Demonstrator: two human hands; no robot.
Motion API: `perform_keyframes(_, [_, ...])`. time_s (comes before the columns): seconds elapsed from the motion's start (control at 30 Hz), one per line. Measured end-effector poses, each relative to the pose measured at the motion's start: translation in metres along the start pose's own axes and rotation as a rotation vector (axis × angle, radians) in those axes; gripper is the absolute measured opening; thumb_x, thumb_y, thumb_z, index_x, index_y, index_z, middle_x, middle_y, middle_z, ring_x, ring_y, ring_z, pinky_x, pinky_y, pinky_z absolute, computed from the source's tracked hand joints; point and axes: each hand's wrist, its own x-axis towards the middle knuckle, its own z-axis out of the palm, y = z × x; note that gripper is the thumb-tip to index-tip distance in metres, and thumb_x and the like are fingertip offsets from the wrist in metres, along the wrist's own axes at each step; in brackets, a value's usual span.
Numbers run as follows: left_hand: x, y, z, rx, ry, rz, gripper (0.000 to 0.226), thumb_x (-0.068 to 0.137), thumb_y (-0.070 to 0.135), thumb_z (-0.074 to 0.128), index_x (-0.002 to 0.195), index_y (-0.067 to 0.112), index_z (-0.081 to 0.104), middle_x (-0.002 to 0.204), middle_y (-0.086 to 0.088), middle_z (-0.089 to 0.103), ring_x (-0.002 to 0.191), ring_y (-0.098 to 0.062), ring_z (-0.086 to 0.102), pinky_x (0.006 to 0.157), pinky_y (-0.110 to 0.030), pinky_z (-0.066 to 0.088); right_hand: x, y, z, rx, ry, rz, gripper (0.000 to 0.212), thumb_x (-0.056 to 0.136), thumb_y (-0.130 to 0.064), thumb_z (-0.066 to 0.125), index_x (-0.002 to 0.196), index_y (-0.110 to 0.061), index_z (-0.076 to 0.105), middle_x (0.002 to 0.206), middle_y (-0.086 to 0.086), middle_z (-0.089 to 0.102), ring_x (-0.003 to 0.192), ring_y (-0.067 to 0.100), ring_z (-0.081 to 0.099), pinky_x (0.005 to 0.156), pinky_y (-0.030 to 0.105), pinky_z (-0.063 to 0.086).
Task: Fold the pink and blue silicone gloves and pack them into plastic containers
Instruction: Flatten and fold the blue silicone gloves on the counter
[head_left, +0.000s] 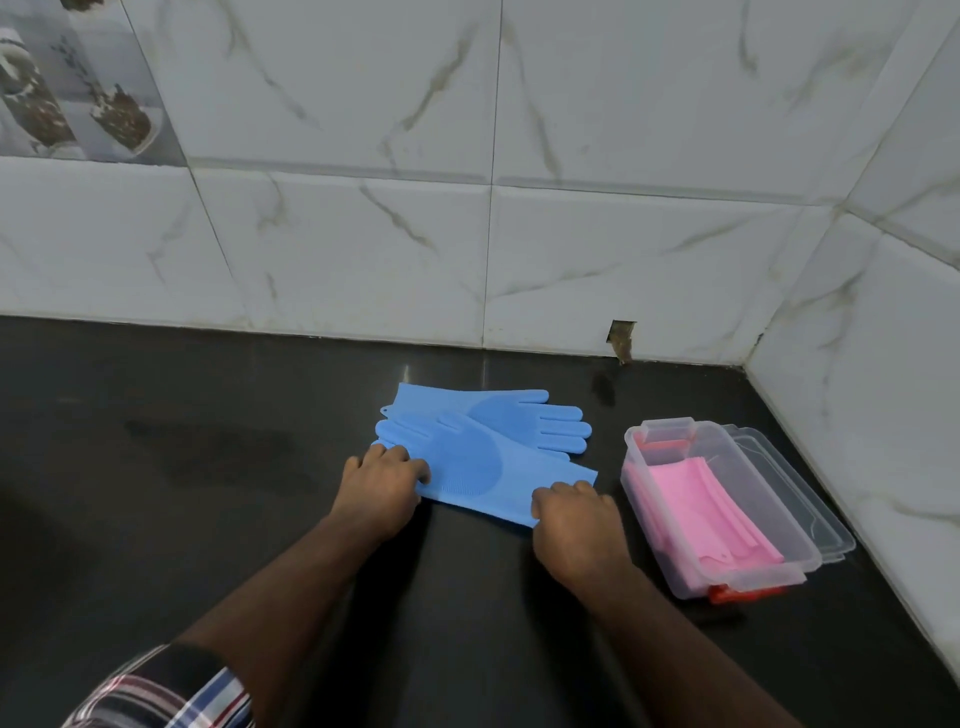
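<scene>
Rightward, a clear box (719, 506) is sitting open on the dark counter (208, 493), holding folded pink gloves (711, 506); its lid (795, 488) is lying just behind it. Two blue gloves (467, 441) are lying overlapped mid-counter. The left hand (382, 488) is pinching the near glove's finger end, fingers (410, 462) curled on it; the right hand (576, 525) is gripping its cuff.

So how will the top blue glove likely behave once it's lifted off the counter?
Probably floppy: the top blue glove lies thin and flat, draped over the second glove. Likely light. Its nubbed palm may cling rather than slide over the dark counter.
</scene>
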Motion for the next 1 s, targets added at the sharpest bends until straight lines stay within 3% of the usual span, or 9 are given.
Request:
perform_keyframes(0.2, [0.006,0.009,0.001,0.086,0.062,0.080,0.025,0.089,0.016,0.048,0.105,0.031,0.061,0.103,0.007,0.055,0.102,-0.019,0.049,0.080,-0.033,0.030,0.000,0.004,0.004,0.048,-0.045,0.008,0.025,0.090,-0.022,0.050,0.113,-0.025,0.061,0.114,-0.001,0.062,0.109,0.023,0.052,0.087,0.040,0.043])
perform_keyframes(0.3, [0.007,0.013,-0.006,0.045,0.069,0.104,0.019,0.086,0.019,0.044,0.094,0.027,0.059,0.094,0.008,0.057,0.096,-0.019,0.053,0.082,-0.034,0.037,-0.002,0.002,0.006,0.111,-0.102,-0.017,0.031,0.091,-0.036,0.056,0.121,-0.027,0.061,0.121,-0.002,0.060,0.115,0.022,0.052,0.096,0.041,0.043])
perform_keyframes(0.43, [0.003,0.019,-0.029,-0.051,0.129,0.199,0.010,0.081,0.034,0.047,0.086,0.029,0.054,0.091,0.010,0.057,0.089,-0.016,0.052,0.078,-0.034,0.039,-0.003,0.006,0.000,0.108,-0.020,-0.005,0.032,0.087,-0.014,0.049,0.113,-0.026,0.064,0.112,-0.001,0.063,0.105,0.022,0.054,0.089,0.039,0.047])
perform_keyframes(0.53, [-0.003,0.019,-0.043,-0.080,0.056,0.280,0.016,0.076,0.044,0.047,0.080,0.029,0.053,0.087,0.012,0.058,0.084,-0.012,0.053,0.074,-0.032,0.039,-0.005,0.011,-0.010,0.169,0.062,0.034,0.028,0.085,-0.015,0.050,0.105,-0.025,0.066,0.102,-0.003,0.063,0.094,0.019,0.057,0.084,0.036,0.050])
perform_keyframes(0.63, [-0.008,0.011,-0.045,-0.167,-0.187,0.231,0.027,0.074,0.052,0.044,0.073,0.028,0.056,0.075,0.012,0.063,0.071,-0.008,0.058,0.063,-0.027,0.042,-0.004,0.017,-0.018,0.164,-0.121,0.063,0.024,0.085,-0.016,0.053,0.101,-0.023,0.070,0.105,-0.003,0.064,0.098,0.019,0.060,0.089,0.035,0.051])
perform_keyframes(0.7, [-0.007,0.005,-0.042,-0.201,-0.181,0.195,0.029,0.079,0.052,0.044,0.070,0.027,0.056,0.071,0.011,0.063,0.066,-0.007,0.058,0.057,-0.026,0.041,-0.002,0.019,-0.021,0.211,-0.282,0.095,0.025,0.089,-0.015,0.054,0.106,-0.021,0.071,0.110,-0.002,0.068,0.100,0.017,0.062,0.094,0.033,0.051])
perform_keyframes(0.9, [0.001,-0.002,-0.025,-0.153,-0.026,0.053,0.019,0.091,0.035,0.047,0.096,0.031,0.065,0.100,0.012,0.064,0.089,-0.013,0.061,0.075,-0.033,0.049,0.005,0.014,-0.015,0.382,-0.161,0.114,0.034,0.090,-0.012,0.055,0.117,-0.027,0.069,0.119,-0.006,0.068,0.102,0.013,0.063,0.092,0.026,0.050])
perform_keyframes(1.0, [-0.001,0.002,-0.013,-0.155,-0.079,0.065,0.022,0.089,0.044,0.052,0.106,0.037,0.062,0.116,0.011,0.061,0.103,-0.014,0.057,0.084,-0.035,0.046,0.009,0.013,-0.008,0.391,-0.199,0.089,0.037,0.088,-0.017,0.063,0.122,-0.029,0.065,0.126,-0.005,0.064,0.109,0.013,0.061,0.096,0.030,0.049])
